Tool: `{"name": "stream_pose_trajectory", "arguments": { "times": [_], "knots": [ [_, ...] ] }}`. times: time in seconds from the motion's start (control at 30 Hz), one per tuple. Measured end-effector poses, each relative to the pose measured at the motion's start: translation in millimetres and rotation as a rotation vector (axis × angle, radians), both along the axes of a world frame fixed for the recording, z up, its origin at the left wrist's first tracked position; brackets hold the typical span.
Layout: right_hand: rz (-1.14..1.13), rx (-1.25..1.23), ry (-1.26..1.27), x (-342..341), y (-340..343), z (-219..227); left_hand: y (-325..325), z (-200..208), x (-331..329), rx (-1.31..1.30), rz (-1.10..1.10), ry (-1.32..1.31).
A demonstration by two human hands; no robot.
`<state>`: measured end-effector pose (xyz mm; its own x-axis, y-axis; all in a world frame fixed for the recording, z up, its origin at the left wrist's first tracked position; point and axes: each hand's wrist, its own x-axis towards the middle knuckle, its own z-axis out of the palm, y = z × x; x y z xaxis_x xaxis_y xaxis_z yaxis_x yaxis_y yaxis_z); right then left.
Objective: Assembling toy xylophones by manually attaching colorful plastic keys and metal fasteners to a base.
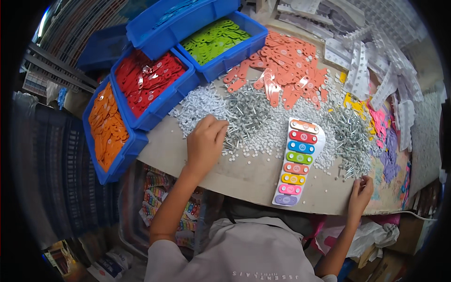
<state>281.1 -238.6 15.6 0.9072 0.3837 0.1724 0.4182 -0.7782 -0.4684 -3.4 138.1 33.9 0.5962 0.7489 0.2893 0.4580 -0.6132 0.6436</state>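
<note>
A small toy xylophone (301, 159) lies on the table between my hands, its white base carrying a column of coloured bars. White round caps show at the ends of most bars; on the purple bar nearest me I cannot make any out. My left hand (205, 141) is closed at the near edge of a heap of small white pins (199, 105), beside grey metal nails (246, 110). At the table's front edge, my right hand (361, 195) has its fingers curled together just below another heap of nails (351, 145). Whatever either hand pinches is hidden.
Blue bins hold red bars (145, 82), green bars (216, 40) and orange bars (108, 127). Loose coral bars (286, 63) spread behind small white caps (277, 127). White plastic bases (359, 70) pile up at the back right, near yellow, pink and purple bars (389, 152).
</note>
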Motion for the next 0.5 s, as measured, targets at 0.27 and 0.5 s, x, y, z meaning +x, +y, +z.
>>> {"name": "stream_pose_trajectory", "arguments": {
  "times": [0.27,0.5],
  "knots": [
    [-0.036,-0.014,-0.100,-4,16,-8,5,-19,18,0.180,0.021,0.170],
    [0.074,-0.036,-0.261,-4,15,-14,5,-14,21,-0.032,0.099,0.226]
  ]
}}
